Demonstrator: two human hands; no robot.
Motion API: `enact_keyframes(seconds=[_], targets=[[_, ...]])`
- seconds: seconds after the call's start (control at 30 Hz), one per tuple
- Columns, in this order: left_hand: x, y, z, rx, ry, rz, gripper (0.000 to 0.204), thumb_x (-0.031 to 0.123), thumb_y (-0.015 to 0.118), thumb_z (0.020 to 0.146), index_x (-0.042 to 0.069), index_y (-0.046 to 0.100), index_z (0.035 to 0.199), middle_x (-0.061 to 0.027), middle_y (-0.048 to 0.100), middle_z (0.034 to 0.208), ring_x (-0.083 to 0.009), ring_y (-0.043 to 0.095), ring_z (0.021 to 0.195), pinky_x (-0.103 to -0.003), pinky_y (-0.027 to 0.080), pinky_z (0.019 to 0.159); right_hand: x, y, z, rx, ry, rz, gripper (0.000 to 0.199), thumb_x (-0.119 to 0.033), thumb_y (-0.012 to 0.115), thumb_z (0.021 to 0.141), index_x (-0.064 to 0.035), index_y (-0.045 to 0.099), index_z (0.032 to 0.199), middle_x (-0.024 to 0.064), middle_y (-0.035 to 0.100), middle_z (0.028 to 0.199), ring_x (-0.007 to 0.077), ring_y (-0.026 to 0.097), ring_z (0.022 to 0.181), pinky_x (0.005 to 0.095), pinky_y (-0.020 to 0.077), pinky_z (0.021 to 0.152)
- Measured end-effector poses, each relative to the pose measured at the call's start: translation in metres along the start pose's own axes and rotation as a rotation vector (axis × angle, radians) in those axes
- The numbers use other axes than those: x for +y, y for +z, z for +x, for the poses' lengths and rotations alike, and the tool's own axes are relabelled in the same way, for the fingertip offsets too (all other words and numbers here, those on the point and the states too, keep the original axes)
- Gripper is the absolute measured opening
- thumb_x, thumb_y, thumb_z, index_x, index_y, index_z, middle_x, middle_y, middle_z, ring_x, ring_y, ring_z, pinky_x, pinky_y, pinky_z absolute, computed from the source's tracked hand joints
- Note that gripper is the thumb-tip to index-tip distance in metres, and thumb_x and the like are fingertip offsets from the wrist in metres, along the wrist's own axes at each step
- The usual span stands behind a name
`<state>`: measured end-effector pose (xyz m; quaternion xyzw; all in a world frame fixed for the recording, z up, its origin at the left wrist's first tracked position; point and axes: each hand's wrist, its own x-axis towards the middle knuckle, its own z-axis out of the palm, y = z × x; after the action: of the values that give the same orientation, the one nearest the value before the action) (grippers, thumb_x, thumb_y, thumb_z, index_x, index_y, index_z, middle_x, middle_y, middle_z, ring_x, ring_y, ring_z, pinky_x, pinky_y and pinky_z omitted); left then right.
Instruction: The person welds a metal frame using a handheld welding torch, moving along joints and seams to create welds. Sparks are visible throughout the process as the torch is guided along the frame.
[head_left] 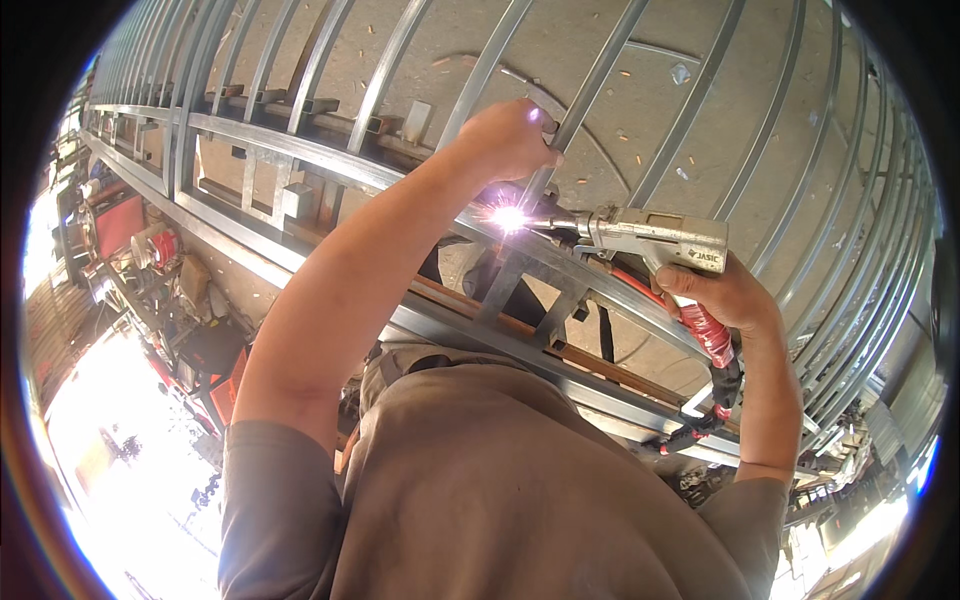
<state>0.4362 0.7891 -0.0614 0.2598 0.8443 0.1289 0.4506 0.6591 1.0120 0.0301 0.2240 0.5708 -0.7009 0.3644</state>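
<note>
one fierce spark (510, 218) blazes mid-frame; right hand (728, 292) wraps the torch (660, 236) at centre right, nozzle (568, 226) aimed into it, while the left hand (508, 140), clenched on a metal bar (597, 82) just above, presumably steadies it.

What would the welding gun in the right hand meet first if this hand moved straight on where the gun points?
The right hand would probably bring the welding gun against the metal rail at the bright arc; glare hides exact depth.

Left hand (508, 138) curls at the end of an outstretched arm (355, 280); right hand (735, 295) grips, wrapped closed.
</note>
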Motion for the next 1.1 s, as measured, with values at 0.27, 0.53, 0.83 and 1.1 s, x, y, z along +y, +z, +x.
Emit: enact_keyframes(seconds=[0.27, 0.53, 0.83, 1.1], targets=[[-0.005, 0.001, 0.004, -0.028, 0.034, -0.012, 0.054, 0.041, 0.078, 0.083, 0.017, 0.072, 0.132, -0.0112, 0.072, 0.130, -0.0321, 0.068, 0.120, -0.045, 0.055, 0.102, 0.000, 0.000, 0.001, -0.022, 0.006, -0.010, 0.053, -0.030, 0.078, 0.096, -0.0046, 0.059, 0.139, -0.0001, 0.062, 0.084, 0.0118, 0.058, 0.067, 0.0294, 0.0477, 0.062], [-0.008, 0.007, 0.008, -0.007, -0.001, -0.021, 0.055, 0.041, 0.079, 0.084, 0.016, 0.072, 0.132, -0.0118, 0.071, 0.130, -0.0320, 0.067, 0.121, -0.045, 0.054, 0.103, 0.001, -0.001, 0.000, -0.014, 0.024, -0.039, 0.057, -0.032, 0.078, 0.097, -0.0045, 0.058, 0.142, -0.0004, 0.062, 0.083, 0.0115, 0.057, 0.067, 0.0296, 0.0481, 0.063], [-0.006, 0.006, 0.008, 0.017, 0.009, -0.071, 0.054, 0.029, 0.082, 0.084, 0.000, 0.070, 0.128, -0.0212, 0.075, 0.114, -0.0304, 0.074, 0.102, -0.040, 0.057, 0.090, 0.002, -0.004, -0.004, 0.014, 0.053, -0.060, 0.055, -0.034, 0.079, 0.095, -0.0036, 0.061, 0.137, 0.0016, 0.065, 0.084, 0.0126, 0.060, 0.068, 0.0301, 0.0495, 0.064], [-0.006, 0.006, 0.010, 0.002, -0.022, -0.057, 0.047, 0.038, 0.082, 0.082, 0.005, 0.075, 0.115, -0.0185, 0.076, 0.111, -0.0368, 0.072, 0.106, -0.048, 0.057, 0.091, 0.008, -0.008, -0.006, 0.001, 0.012, -0.091, 0.044, -0.036, 0.077, 0.097, -0.0034, 0.065, 0.124, 0.0003, 0.063, 0.077, 0.0111, 0.059, 0.067, 0.0292, 0.0477, 0.063]])
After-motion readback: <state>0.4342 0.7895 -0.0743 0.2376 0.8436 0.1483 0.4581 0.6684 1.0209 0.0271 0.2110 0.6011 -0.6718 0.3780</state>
